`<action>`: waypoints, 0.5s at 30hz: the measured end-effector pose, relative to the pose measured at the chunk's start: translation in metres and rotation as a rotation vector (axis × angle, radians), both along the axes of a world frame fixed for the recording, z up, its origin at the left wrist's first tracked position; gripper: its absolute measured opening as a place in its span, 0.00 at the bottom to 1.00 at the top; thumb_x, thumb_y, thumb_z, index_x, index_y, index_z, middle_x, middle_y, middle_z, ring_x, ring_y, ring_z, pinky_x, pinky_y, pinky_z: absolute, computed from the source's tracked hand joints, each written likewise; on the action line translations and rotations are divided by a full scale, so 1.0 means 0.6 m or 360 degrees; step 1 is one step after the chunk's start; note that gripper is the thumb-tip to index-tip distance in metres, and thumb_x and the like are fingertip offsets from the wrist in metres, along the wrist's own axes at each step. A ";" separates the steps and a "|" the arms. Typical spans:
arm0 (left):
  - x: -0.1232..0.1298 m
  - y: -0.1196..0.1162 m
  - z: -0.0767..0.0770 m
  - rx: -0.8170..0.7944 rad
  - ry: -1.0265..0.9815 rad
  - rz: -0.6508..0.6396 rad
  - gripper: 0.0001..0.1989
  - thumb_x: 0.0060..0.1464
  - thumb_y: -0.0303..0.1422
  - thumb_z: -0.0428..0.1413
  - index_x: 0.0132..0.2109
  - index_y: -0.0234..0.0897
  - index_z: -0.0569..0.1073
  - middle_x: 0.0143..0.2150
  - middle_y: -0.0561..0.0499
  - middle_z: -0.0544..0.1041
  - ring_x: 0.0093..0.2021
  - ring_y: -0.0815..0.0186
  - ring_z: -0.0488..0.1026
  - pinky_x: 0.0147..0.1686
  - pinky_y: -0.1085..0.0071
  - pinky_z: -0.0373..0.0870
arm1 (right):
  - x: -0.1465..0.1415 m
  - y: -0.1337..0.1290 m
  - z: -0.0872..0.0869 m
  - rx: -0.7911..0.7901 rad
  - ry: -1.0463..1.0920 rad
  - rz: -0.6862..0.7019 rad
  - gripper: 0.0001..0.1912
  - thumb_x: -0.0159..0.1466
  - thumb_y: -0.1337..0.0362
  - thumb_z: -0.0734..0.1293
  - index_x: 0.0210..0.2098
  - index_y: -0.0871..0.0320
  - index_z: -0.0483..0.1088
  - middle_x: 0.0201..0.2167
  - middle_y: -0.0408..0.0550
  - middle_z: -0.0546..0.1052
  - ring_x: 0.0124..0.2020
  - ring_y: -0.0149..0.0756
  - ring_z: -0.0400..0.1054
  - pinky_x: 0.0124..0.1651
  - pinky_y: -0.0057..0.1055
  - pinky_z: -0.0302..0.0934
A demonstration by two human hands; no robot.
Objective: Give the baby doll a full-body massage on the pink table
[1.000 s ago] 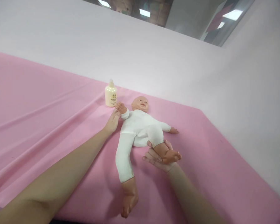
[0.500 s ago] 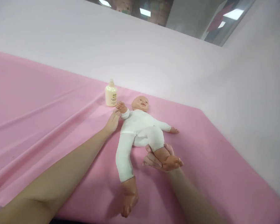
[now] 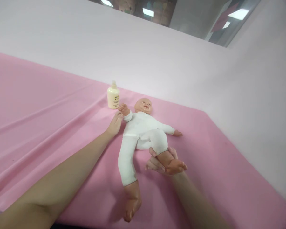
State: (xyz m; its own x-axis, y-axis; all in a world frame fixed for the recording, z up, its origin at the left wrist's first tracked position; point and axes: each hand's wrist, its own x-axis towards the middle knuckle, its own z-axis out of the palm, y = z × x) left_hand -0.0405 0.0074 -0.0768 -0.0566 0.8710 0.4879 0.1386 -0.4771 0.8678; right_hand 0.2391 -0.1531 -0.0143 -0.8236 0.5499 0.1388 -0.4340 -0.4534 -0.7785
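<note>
A baby doll [image 3: 143, 125] in a white cloth suit lies on its back, its bare head toward the wall. My left hand [image 3: 115, 124] is closed at the doll's raised forearm, just below its small hand; my fingertips are partly hidden behind the arm. Around the doll's bent leg, below the knee, my right hand [image 3: 157, 162] is wrapped, with fingers showing on both sides of the shin. This leg is lifted above the cloth. The doll's other leg stretches toward me, and its other arm lies out to the side.
A cream pump bottle [image 3: 113, 98] with a printed label stands beyond my left hand, close to the doll's head. Pink cloth [image 3: 62, 105] covers the table, with long folds at the left. A white wall [image 3: 143, 60] rises behind, with a window [image 3: 190, 19] above it.
</note>
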 end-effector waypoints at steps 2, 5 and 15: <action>0.000 0.000 -0.001 0.0008 -0.0004 0.0002 0.25 0.67 0.50 0.45 0.56 0.37 0.73 0.59 0.41 0.72 0.59 0.52 0.67 0.60 0.53 0.65 | 0.000 -0.001 -0.001 -0.0016 -0.0003 -0.0011 0.32 0.61 0.32 0.56 0.39 0.55 0.64 0.14 0.33 0.62 0.18 0.31 0.52 0.45 0.40 0.61; 0.001 0.000 0.000 0.0006 -0.0031 0.0006 0.26 0.67 0.51 0.45 0.56 0.36 0.72 0.59 0.40 0.72 0.59 0.52 0.68 0.60 0.54 0.65 | 0.001 -0.001 -0.001 -0.0025 0.0044 0.0027 0.31 0.62 0.33 0.57 0.40 0.55 0.65 0.15 0.34 0.62 0.19 0.31 0.52 0.45 0.39 0.61; 0.002 -0.005 0.007 0.0019 -0.0011 -0.0009 0.25 0.68 0.49 0.44 0.56 0.35 0.72 0.60 0.40 0.72 0.60 0.52 0.68 0.61 0.54 0.63 | 0.000 -0.005 -0.004 -0.0047 -0.0040 -0.0054 0.33 0.60 0.30 0.54 0.37 0.54 0.63 0.14 0.33 0.61 0.18 0.31 0.51 0.44 0.42 0.61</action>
